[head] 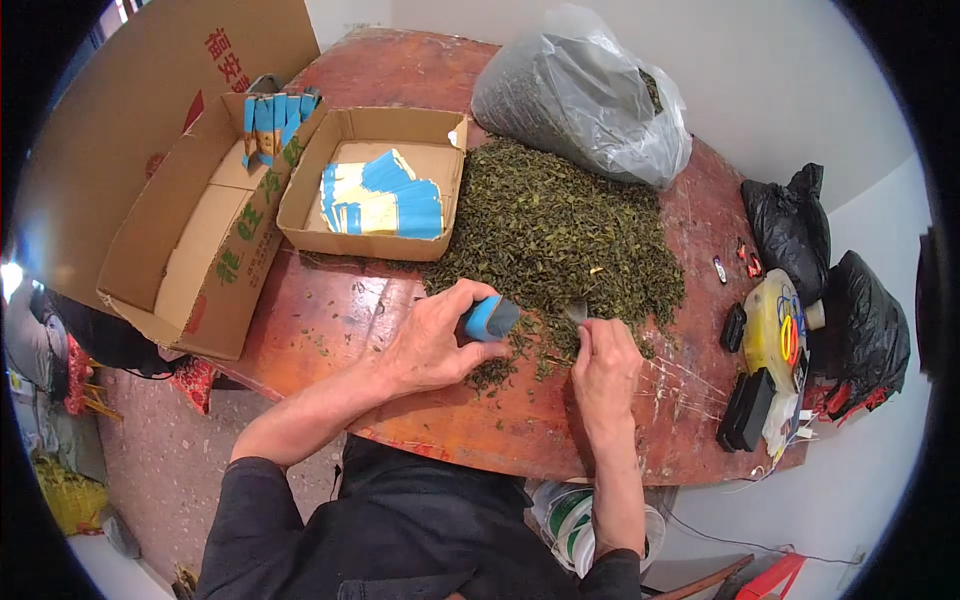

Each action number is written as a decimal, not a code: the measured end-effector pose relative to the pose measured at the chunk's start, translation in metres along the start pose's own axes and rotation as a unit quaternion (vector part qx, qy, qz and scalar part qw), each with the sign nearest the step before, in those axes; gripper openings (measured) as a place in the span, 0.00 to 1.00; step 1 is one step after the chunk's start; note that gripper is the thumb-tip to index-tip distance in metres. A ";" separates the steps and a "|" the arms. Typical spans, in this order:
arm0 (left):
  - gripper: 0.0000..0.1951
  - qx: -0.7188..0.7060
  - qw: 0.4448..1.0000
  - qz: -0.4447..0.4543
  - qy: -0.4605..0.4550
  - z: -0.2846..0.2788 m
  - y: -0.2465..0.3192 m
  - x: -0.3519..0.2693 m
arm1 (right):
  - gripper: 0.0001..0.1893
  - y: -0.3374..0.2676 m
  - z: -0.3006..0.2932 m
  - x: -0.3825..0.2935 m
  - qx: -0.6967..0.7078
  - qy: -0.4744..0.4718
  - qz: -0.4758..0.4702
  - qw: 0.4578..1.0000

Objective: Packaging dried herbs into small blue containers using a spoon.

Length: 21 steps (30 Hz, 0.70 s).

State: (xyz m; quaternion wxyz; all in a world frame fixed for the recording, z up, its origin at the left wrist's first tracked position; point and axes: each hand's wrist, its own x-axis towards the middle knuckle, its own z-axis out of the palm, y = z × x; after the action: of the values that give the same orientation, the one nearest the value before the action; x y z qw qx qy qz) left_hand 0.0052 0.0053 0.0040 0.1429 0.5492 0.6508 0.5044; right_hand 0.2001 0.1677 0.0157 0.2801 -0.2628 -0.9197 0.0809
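Note:
My left hand (439,337) grips a blue paper packet (491,318) by its sides, near the front edge of a heap of dried tea leaves (555,232). To the right, my right hand (609,360) is closed on the handle of a small spoon (576,309), whose bowl touches the near edge of the heap. Loose leaves lie between my hands. Flat blue and cream packets (386,199) are fanned out in a shallow cardboard box (360,246) at the left. In a longer cardboard box (180,277) beside it, several blue packets (276,120) stand at the far end.
A clear plastic bag (577,97) of leaves leans behind the heap on the red wooden table (337,360). At the right are a yellow plastic container (769,322), a black case (746,411) and black plastic bags (862,330). Buckets (577,525) stand below the table's front edge.

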 end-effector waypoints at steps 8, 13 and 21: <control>0.26 0.009 1.000 0.014 0.018 0.001 0.004 -0.003 | 0.05 0.001 0.012 0.010 0.012 0.044 -0.025 0.999; 0.25 -0.010 1.000 -0.020 0.008 0.003 0.002 -0.004 | 0.06 0.002 0.014 0.000 0.014 0.065 -0.021 0.998; 0.26 -0.020 0.999 0.012 0.033 0.003 0.005 -0.005 | 0.05 -0.002 0.018 -0.003 0.016 0.085 -0.004 0.996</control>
State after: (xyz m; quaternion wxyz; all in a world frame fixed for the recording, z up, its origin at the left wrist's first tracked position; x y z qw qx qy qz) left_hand 0.0121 0.0020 0.0045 0.1261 0.5376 0.6383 0.5364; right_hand 0.1912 0.1641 0.0003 0.3617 -0.2601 -0.8924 0.0719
